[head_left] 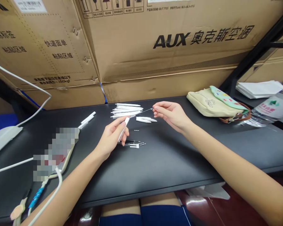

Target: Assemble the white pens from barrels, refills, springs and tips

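My left hand (113,135) is closed around a white pen barrel (124,128), which tilts up to the right. A thin dark pen refill (142,112) slants between the hands; my right hand (168,114) pinches its upper right end, while its lower end is beside the top of the barrel. Behind them lies a row of several white pens (127,108). White pen shells (146,119) rest between the hands. Nearer to me, by my left fingers, are dark refills (134,141), a small white clip part (134,146) and tiny springs (142,144).
Two white barrels (87,119) lie left on the black table (155,169), by a phone (61,150) with white cables. A cream pouch (214,102), a plastic bottle (271,106) and white paper (259,88) are at the right. Large cardboard boxes (167,59) stand behind.
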Available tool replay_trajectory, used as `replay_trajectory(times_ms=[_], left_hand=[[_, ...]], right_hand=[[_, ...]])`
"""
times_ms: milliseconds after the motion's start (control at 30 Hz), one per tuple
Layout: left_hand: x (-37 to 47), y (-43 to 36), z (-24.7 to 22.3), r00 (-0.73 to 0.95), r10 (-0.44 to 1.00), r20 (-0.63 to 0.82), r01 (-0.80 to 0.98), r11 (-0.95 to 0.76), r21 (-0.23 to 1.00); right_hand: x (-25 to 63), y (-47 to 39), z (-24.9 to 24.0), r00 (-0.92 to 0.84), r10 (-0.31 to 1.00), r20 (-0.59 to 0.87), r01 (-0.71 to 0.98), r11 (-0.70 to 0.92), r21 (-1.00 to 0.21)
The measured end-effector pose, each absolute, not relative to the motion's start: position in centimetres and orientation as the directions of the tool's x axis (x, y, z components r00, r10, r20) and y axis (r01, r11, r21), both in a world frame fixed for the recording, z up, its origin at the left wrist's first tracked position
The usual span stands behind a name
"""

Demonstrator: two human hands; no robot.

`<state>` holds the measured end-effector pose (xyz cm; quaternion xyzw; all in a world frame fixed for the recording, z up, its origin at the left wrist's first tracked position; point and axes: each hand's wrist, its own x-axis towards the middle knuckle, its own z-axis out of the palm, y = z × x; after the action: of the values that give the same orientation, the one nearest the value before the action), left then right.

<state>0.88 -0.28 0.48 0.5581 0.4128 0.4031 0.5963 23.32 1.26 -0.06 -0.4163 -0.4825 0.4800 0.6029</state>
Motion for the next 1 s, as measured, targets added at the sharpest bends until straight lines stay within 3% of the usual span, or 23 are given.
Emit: replay_trajectory(times_ms=[367, 633, 1000], left_hand=[[0.7, -0.1, 0.2, 0.417, 0.901, -0.117, 0.013, 0.122, 0.992], [0.5, -0.7, 0.5, 0.720, 0.655, -0.227, 0.110, 0.215, 0.970], [0.6, -0.8, 0.7, 0.692, 0.686, -0.225, 0.102, 0.216, 0.971]], right_hand=[[24.2, 1.3, 0.1, -0.055, 0.982, 0.178, -0.200, 0.164, -0.966], [23.3, 0.9, -0.6, -0.275, 0.961, 0.014, -0.242, -0.055, -0.969], [22.8, 0.4, -0.4, -0.347, 0.936, -0.057, -0.313, -0.173, -0.934]])
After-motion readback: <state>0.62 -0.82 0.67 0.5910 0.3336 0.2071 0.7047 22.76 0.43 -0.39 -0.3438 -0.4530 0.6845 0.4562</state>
